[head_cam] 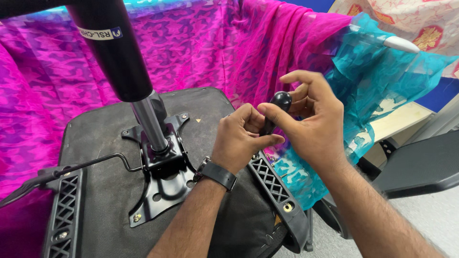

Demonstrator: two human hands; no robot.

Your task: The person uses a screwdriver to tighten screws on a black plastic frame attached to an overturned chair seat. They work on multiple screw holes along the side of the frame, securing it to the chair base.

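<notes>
Both our left hand [239, 141] and right hand [311, 119] close on black knob [277, 107], probably steadying it over upturned seat [105, 138].

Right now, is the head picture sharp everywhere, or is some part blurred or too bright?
Head view: light is even, without hard glare; the right hand shows slight motion blur at its fingers; the left hand and metal plate are sharp; edges bend slightly.

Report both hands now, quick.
Left hand: closed around the black tool handle.
Right hand: thumb and fingers on the handle's rounded top.
</notes>
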